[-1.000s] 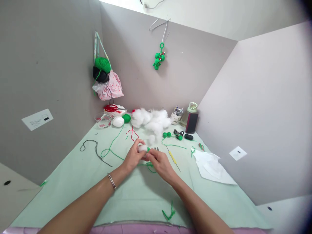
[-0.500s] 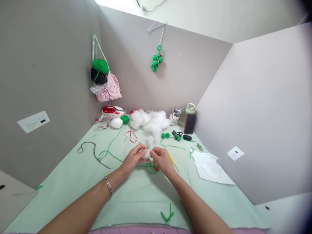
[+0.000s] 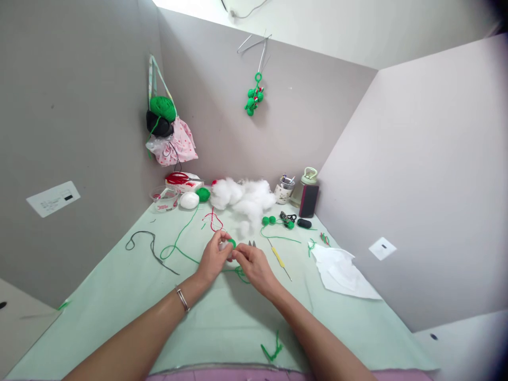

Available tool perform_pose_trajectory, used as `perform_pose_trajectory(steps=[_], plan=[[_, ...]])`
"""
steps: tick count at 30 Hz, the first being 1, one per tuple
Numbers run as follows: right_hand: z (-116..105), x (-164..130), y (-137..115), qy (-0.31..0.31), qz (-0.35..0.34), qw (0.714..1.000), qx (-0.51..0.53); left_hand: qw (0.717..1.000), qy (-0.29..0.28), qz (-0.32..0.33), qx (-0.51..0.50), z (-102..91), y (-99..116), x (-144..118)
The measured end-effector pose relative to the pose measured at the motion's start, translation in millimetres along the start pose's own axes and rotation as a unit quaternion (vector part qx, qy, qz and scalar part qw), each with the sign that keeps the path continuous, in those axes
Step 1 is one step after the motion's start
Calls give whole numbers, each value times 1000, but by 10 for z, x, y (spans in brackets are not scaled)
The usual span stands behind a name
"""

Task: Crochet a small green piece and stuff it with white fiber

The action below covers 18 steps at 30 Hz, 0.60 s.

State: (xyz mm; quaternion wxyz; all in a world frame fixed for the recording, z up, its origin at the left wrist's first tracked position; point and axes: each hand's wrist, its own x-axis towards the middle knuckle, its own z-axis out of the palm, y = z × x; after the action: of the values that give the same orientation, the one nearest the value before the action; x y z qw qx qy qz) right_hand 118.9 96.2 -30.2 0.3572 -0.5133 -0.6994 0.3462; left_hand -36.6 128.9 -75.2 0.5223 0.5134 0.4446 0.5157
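My left hand (image 3: 215,256) is closed around a small green crochet piece (image 3: 232,243). White fiber stuffing (image 3: 223,246) shows between its fingers. From the right, my right hand (image 3: 256,269) pinches at the same piece, its thumb and fingertips meeting the left fingers. Fingers cover most of the piece. Scissor tips (image 3: 252,244) stick out beyond my right hand, which hides the rest of the scissors. Green yarn (image 3: 238,272) lies looped on the cloth below both hands.
Fluffy white stuffing (image 3: 246,198) is heaped at the back beside white (image 3: 189,200) and green yarn balls (image 3: 203,194). A yellow-handled crochet hook (image 3: 278,257) lies right of my hands. Green crocheted balls (image 3: 269,220), a bottle (image 3: 305,188) and white sheets (image 3: 343,272) sit farther right.
The stuffing between my hands is now mostly covered, and the green piece shows at the fingertips. My right hand has shifted left, uncovering the scissor tips and hiding the red handle.
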Motion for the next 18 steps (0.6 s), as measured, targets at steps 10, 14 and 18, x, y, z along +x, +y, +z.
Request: perform_pose_trajectory(steps=[10, 14, 18], plan=[[-256, 60, -28, 34, -10, 993, 110, 999, -16, -7, -32, 11, 52, -27], [-185, 68, 26, 31, 9, 996, 83, 998, -20, -8, -61, 40, 110, -87], [-142, 74, 72, -12, 25, 999, 42, 996, -24, -8, -90, 68, 176, -139]])
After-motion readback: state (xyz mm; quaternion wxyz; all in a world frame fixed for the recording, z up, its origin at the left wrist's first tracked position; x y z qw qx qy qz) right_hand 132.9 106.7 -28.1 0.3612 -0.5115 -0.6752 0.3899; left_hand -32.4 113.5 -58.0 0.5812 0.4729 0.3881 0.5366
